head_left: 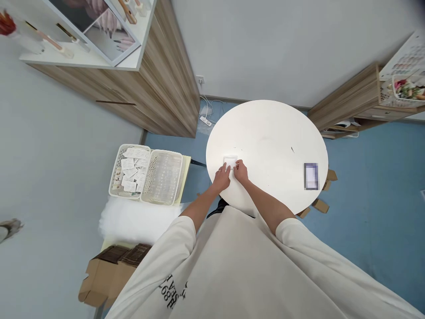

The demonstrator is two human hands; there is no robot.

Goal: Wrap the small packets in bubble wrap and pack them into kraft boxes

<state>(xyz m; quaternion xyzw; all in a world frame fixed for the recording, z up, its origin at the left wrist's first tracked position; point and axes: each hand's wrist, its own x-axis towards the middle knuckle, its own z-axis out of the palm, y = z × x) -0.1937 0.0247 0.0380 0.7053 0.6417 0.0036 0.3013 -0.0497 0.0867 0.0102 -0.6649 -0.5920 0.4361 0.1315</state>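
A small flat white rectangular packet (230,160) lies on the left part of the round white table (265,128). My left hand (222,178) has its fingertips on the packet's near left edge, holding it against the tabletop. At the right edge, my right hand (241,172) pinches the packet between curled fingers and thumb. The two hands are close together, and the fingers cover the near side of the packet. Its exact kind is too small to make out.
A blurred purple-edged item (311,176) lies at the table's right. To the left stand a white basket of labelled packets (114,188), a basket of clear plastic cases (177,188), white wrapping (136,219) and cardboard boxes (102,277). A power strip (205,121) lies on the floor.
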